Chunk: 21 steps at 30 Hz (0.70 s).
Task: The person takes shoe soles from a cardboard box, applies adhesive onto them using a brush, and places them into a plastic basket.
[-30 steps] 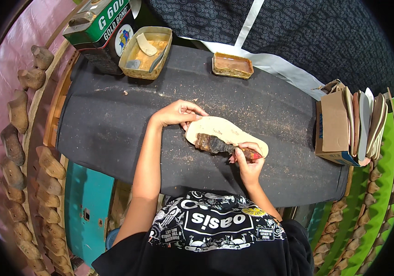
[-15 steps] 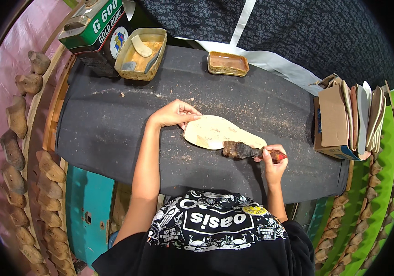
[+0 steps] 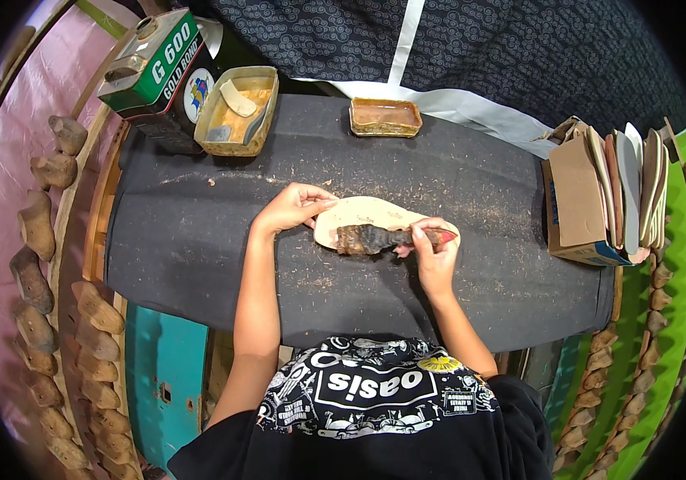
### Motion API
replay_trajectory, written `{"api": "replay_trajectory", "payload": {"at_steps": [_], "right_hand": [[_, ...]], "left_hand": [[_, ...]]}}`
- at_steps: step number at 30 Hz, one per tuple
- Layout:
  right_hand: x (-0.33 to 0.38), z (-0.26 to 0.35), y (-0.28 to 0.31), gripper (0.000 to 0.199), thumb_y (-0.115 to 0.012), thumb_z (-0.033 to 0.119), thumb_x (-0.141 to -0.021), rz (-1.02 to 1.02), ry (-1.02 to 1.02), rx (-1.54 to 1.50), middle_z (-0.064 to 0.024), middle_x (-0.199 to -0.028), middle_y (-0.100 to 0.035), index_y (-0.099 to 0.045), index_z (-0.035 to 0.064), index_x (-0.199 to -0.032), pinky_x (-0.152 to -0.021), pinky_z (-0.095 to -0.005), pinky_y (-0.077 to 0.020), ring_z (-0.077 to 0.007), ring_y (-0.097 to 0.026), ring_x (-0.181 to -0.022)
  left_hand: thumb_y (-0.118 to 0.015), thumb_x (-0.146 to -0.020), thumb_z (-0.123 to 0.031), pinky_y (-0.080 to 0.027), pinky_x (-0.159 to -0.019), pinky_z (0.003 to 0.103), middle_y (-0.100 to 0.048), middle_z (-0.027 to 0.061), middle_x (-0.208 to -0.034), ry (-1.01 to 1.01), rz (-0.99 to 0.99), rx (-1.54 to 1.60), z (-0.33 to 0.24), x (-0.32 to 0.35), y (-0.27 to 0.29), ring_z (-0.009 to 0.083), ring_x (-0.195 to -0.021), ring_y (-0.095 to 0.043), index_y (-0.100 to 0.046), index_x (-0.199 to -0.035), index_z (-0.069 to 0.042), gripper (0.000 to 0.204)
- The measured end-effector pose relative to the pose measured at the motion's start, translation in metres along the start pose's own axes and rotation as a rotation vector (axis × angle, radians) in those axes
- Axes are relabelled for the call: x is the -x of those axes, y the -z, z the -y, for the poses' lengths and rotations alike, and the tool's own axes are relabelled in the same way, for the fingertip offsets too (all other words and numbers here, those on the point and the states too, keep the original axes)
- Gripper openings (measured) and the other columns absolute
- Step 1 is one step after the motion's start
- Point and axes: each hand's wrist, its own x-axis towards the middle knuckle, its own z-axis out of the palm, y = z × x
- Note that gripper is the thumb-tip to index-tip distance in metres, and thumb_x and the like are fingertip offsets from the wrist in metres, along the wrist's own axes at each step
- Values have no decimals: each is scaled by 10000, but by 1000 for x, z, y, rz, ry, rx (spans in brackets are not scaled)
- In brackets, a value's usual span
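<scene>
A cream-coloured shoe insole [image 3: 371, 206] lies slantwise over the middle of the dark-covered table. My left hand [image 3: 295, 210] pinches its rounded left end between thumb and fingers. In my right hand [image 3: 434, 254] is a glue brush [image 3: 375, 238], crusted dark along its length, with a red tip on the handle. The brush head rests on or just over the insole's near left part; exact contact cannot be told. The brush and right fingers hide much of the insole's near side and right end.
A green-and-black metal can [image 3: 155, 80] and a tray with cut pieces [image 3: 235, 144] stand back left. A small crusted dish [image 3: 385, 118] sits at the far edge. At right, a cardboard box [image 3: 579, 200] holds several insoles. Wooden shoe lasts [image 3: 36, 222] line both sides.
My right hand has moved the brush leftward and slightly up, from the insole's near edge to over its left part. My left hand keeps its hold. The whole view has shifted slightly.
</scene>
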Motion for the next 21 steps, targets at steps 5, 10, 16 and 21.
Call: {"api": "replay_trajectory", "payload": {"at_steps": [5, 10, 16, 21], "right_hand": [[-4, -14, -4, 91, -512, 90, -808, 37, -53, -44, -46, -721, -523, -466, 19, -842, -498, -190, -440, -94, -532, -556], [-3, -16, 12, 107, -517, 94, -805, 53, -79, 19, -48, -726, -533, -460, 17, -852, -497, -188, -450, -92, -541, -559], [-7, 6, 52, 85, -514, 80, -790, -50, -11, 171, -53, -652, -523, -466, 11, -804, -475, -205, -430, -94, -505, -506], [-6, 16, 71, 84, -530, 74, -787, -28, 82, 240, -36, -681, -533, -469, 22, -811, -484, -184, -421, -80, -517, -542]], "left_hand": [[-535, -798, -156, -461, -537, 189, -596, 31, -803, 35, -2, -33, -3, 0, -2, 61, -647, -550, -546, -973, 3, 237], [-524, -802, -144, -462, -538, 191, -593, 34, -816, 17, 60, 15, 1, -1, 0, 63, -645, -550, -533, -977, 16, 236], [-526, -801, -139, -463, -532, 194, -594, 46, -818, 20, 69, 11, 0, -1, 1, 65, -632, -549, -531, -973, 22, 236], [-539, -796, -146, -454, -502, 191, -586, 38, -749, 19, 54, 28, -2, -2, -1, 60, -586, -537, -548, -952, 19, 228]]}}
